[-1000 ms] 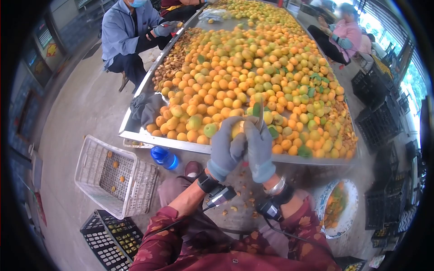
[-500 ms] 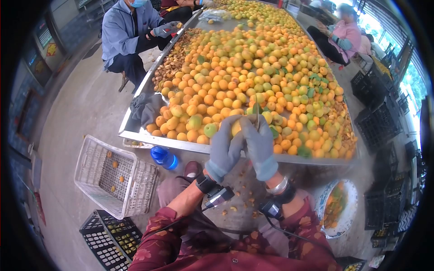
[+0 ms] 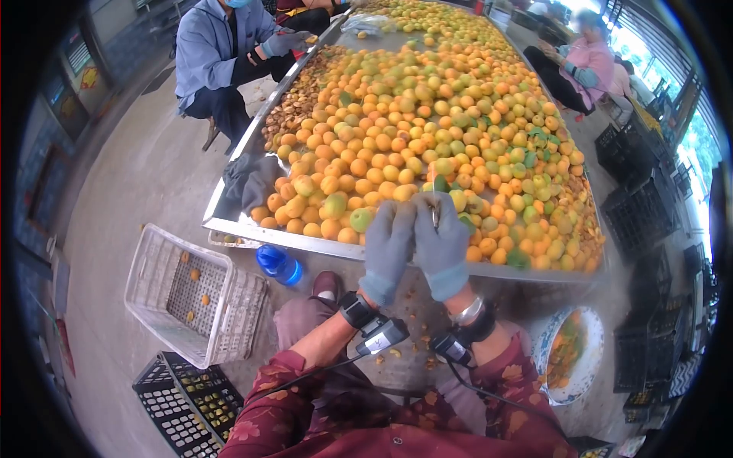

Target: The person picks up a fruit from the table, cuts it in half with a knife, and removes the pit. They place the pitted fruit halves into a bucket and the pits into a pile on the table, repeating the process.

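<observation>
Both my hands wear grey gloves and meet above the near edge of a metal-rimmed table [image 3: 321,245] heaped with orange and green fruit [image 3: 382,145]. My right hand [image 3: 441,240] is closed on a small knife [image 3: 434,214], its thin blade pointing up. Against it, my left hand [image 3: 389,244] has its fingers curled together; whatever lies inside them is hidden. Green leaves and a green fruit [image 3: 360,220] lie just beyond my hands.
At the lower left are a white crate [image 3: 221,305], a blue bottle [image 3: 279,265] and a black crate [image 3: 164,389]. A basin [image 3: 596,351] with fruit pieces stands at right. Other people sit along both table sides. A dark cloth [image 3: 248,182] lies on the table's left corner.
The yellow fruit seen between my hands before no longer shows. My left hand has turned more upright, its fingers now closed beside my right hand.
</observation>
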`<state>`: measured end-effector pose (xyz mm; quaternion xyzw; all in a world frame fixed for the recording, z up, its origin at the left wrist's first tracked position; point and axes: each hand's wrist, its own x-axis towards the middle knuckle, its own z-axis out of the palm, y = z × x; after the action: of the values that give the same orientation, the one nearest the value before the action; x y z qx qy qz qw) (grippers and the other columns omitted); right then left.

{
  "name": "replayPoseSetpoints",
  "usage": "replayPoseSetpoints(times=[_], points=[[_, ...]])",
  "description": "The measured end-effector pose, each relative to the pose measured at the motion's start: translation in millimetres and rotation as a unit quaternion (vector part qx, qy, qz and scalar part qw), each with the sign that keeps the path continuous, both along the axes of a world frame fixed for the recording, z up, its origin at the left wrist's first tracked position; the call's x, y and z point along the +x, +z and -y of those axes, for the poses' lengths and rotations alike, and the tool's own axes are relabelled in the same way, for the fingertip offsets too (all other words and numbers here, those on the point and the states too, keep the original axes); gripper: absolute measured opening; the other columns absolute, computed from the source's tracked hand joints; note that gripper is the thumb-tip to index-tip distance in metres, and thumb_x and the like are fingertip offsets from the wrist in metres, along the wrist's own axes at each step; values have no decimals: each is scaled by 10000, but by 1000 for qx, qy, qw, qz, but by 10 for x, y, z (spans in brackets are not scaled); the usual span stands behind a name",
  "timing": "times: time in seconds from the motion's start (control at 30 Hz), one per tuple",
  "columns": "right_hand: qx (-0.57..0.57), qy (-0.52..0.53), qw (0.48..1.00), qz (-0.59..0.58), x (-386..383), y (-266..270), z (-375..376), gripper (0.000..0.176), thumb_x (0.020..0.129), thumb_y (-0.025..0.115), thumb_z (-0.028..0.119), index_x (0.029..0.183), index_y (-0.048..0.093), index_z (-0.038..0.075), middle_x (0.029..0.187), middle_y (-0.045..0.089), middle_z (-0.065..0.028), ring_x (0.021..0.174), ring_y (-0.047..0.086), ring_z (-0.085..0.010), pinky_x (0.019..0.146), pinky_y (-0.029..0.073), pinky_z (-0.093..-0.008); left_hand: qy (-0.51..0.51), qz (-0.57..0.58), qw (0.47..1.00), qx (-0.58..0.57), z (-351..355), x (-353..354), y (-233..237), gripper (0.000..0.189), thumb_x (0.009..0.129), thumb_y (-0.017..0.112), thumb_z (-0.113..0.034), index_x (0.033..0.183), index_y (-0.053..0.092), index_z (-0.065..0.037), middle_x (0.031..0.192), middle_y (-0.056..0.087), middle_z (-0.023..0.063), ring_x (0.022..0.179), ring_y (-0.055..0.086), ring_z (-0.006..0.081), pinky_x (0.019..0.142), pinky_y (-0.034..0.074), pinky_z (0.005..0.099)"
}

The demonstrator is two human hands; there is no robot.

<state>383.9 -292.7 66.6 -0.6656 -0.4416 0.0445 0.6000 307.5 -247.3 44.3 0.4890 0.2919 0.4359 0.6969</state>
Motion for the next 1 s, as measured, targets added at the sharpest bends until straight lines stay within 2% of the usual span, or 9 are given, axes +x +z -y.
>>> replayPoseSetpoints(times=[0.1, 0.17, 0.2, 0.33, 0.4, 0.5, 0.7, 0.77, 1.0], points=[[9, -13, 999, 40, -21, 16, -10, 153, 891, 608, 193, 947, 594, 52, 713, 614, -80, 533, 582, -203, 504, 452, -295, 34, -1, 999, 13, 9, 34, -61, 259, 965, 497, -251, 812, 527, -45, 620, 464, -31, 534, 407, 34, 463, 335, 207], [-1, -2, 999, 41, -62, 64, 17, 150, 891, 605, 187, 947, 592, 49, 721, 615, -82, 551, 591, -203, 515, 458, -291, 84, 16, 987, 138, -12, 47, -110, 296, 977, 466, -260, 775, 509, -48, 625, 458, -24, 548, 406, 44, 473, 342, 224], [-12, 9, 999, 42, -78, 76, 27, 147, 892, 601, 181, 947, 590, 45, 729, 615, -83, 569, 601, -203, 527, 463, -287, 84, 16, 987, 138, -15, 41, -119, 296, 977, 466, -260, 775, 509, -48, 625, 458, -24, 548, 406, 44, 473, 342, 224], [64, 8, 995, 73, -113, 55, 5, 133, 895, 589, 161, 929, 579, 33, 692, 590, -77, 576, 585, -160, 540, 457, -266, 117, -41, 958, 258, -10, 4, -88, 276, 962, 449, -223, 771, 484, -26, 625, 441, 72, 548, 406, 133, 496, 364, 287], [53, 6, 996, -69, -164, 83, 18, 114, 897, 574, 142, 901, 571, 29, 678, 568, -57, 582, 552, -105, 546, 447, -248, 126, -51, 950, 280, 12, 3, -56, 266, 954, 446, -207, 769, 473, -18, 632, 430, 107, 549, 401, 167, 503, 369, 306], [66, 10, 985, -157, -189, 79, 33, 109, 897, 574, 135, 872, 564, 30, 689, 546, -9, 574, 488, -62, 528, 421, -229, 93, -53, 963, 247, 22, -37, -27, 251, 933, 452, -197, 765, 460, -10, 635, 407, 139, 537, 380, 207, 502, 371, 326], [20, 33, 954, -298, -181, 91, 99, 139, 913, 568, 151, 890, 575, 14, 710, 517, 24, 642, 442, -36, 554, 385, -199, 69, -38, 969, 232, 78, -76, 13, 288, 929, 460, -221, 723, 447, -20, 588, 432, 69, 543, 404, 132, 480, 353, 301], [34, 41, 950, -308, -163, 76, 89, 151, 921, 563, 157, 901, 579, 8, 719, 521, 21, 657, 445, -37, 564, 387, -201, 57, -21, 971, 230, 118, -100, 47, 336, 952, 458, -324, 866, 501, -2, 645, 439, -2, 608, 396, 88, 515, 343, 258], [68, 76, 949, -299, -137, 92, 80, 213, 946, 560, 216, 951, 576, 4, 761, 533, 23, 667, 447, -32, 564, 396, -195, 85, -54, 953, 284, 76, -111, -53, 428, 949, 417, -395, 976, 517, 21, 732, 475, 43, 687, 434, 115, 594, 384, 266]])
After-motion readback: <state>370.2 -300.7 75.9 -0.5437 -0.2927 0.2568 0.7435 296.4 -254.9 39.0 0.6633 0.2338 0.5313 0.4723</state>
